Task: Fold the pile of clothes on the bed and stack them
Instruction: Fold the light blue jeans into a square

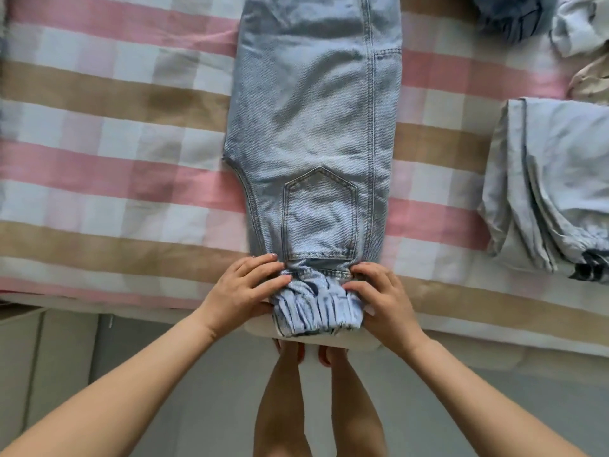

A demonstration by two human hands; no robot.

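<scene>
The left hand (pixel 244 291) and right hand (pixel 382 298) both grip the gathered waistband of the light-blue denim jeans (pixel 313 127) at the pink-and-tan checked bed's (pixel 115 127) edge, where an uneven pull could skew the legs.

Both bare forearms reach from the lower corners toward mid-frame. The left hand (pixel 244 290) and right hand (pixel 387 300) face each other, fingers curled, each gripping one side of the jeans (pixel 313 127).
</scene>
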